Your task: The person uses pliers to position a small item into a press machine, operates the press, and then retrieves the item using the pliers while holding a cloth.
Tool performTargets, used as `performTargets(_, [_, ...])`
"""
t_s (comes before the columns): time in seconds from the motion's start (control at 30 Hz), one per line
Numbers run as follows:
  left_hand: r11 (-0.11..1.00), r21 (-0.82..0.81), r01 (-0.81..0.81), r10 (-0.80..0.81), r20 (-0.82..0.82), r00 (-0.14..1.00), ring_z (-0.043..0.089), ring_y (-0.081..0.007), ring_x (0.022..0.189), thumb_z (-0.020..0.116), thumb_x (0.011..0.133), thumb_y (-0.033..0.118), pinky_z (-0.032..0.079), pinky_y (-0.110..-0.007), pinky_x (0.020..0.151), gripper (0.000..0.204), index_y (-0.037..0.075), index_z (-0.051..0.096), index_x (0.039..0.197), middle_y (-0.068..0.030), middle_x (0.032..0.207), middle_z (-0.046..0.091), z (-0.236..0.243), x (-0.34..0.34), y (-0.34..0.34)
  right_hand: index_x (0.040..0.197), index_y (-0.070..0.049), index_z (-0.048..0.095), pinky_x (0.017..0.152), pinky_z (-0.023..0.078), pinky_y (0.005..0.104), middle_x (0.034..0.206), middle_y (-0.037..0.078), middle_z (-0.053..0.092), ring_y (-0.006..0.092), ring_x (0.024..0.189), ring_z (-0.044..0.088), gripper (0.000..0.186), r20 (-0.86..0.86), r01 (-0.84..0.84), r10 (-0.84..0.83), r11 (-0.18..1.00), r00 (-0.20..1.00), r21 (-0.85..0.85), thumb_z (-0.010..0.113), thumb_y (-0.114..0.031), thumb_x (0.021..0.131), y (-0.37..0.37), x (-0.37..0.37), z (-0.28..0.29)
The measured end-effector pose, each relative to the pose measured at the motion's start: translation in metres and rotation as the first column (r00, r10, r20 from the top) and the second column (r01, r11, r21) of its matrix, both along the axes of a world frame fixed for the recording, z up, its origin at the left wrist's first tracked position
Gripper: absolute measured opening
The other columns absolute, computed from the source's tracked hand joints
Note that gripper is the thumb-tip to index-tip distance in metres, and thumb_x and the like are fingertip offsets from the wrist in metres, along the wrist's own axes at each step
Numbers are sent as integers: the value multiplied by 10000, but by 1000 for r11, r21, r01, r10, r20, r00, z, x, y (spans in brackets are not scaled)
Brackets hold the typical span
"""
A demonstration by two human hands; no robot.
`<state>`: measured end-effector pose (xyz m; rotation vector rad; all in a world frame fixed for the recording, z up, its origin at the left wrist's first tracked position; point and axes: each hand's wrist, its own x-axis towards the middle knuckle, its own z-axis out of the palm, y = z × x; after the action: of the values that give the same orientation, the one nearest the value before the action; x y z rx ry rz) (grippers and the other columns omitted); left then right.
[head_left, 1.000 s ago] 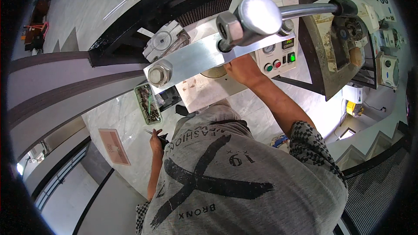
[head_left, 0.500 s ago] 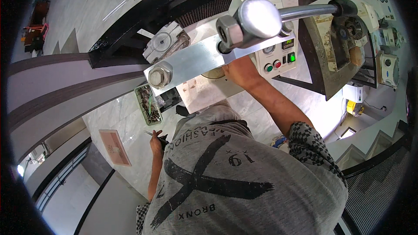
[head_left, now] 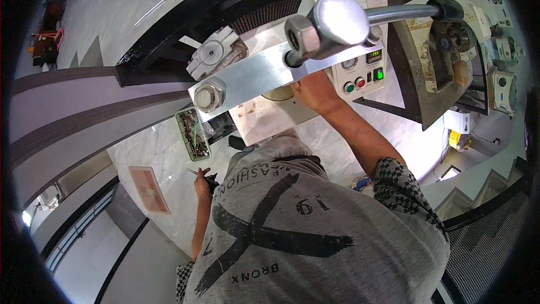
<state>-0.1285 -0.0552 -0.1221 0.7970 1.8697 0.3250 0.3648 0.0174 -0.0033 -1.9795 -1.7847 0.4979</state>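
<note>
My right hand [head_left: 316, 93] reaches up to the white machine table [head_left: 264, 121], beside a round pale part [head_left: 277, 95]. Its fingers are hidden behind a wide aluminium bar [head_left: 256, 77], so what they touch is unclear. The bar carries a large hex nut [head_left: 209, 97] and a chrome ball-ended lever [head_left: 340, 18]. My left hand [head_left: 202, 184] hangs low at my side, closed on a small thin dark tool [head_left: 198, 173]. My grey shirt with a black cross print [head_left: 281, 231] fills the lower middle of the view.
A control panel [head_left: 363, 76] with red and green buttons and a lit green switch sits right of my right hand. A green tray of small metal parts [head_left: 194, 134] lies on the white bench. A black frame [head_left: 169, 34] curves above, and more machines [head_left: 500, 87] stand at the far right.
</note>
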Motion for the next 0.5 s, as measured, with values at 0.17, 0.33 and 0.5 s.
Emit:
performTargets(0.17, [1000, 1, -4, 4, 13, 1000, 600, -199, 602, 417, 987, 535, 481, -310, 607, 608, 2, 693, 1082, -163, 741, 666, -5, 2, -2, 876, 30, 651, 747, 537, 451, 844, 231, 668, 381, 808, 665, 229, 14, 4, -5, 1000, 1000, 25, 576, -186, 875, -1, 2, -8])
performTargets(0.33, [997, -24, -79, 81, 61, 995, 605, -206, 603, 404, 981, 562, 494, -321, 609, 638, 1, 688, 1089, -173, 735, 659, -8, 2, -6, 919, 31, 648, 747, 538, 456, 862, 241, 668, 386, 809, 666, 231, 10, -76, 76, 995, 997, -61, 568, -183, 886, 0, 7, 8])
performTargets(0.5, [997, -25, -66, 68, 58, 996, 615, -204, 627, 406, 979, 573, 493, -316, 619, 646, 2, 685, 1097, -176, 746, 660, -3, 8, -4, 925, 31, 641, 742, 537, 459, 866, 238, 663, 386, 803, 661, 225, 15, -56, 57, 996, 998, -74, 563, -177, 886, 3, 4, 14])
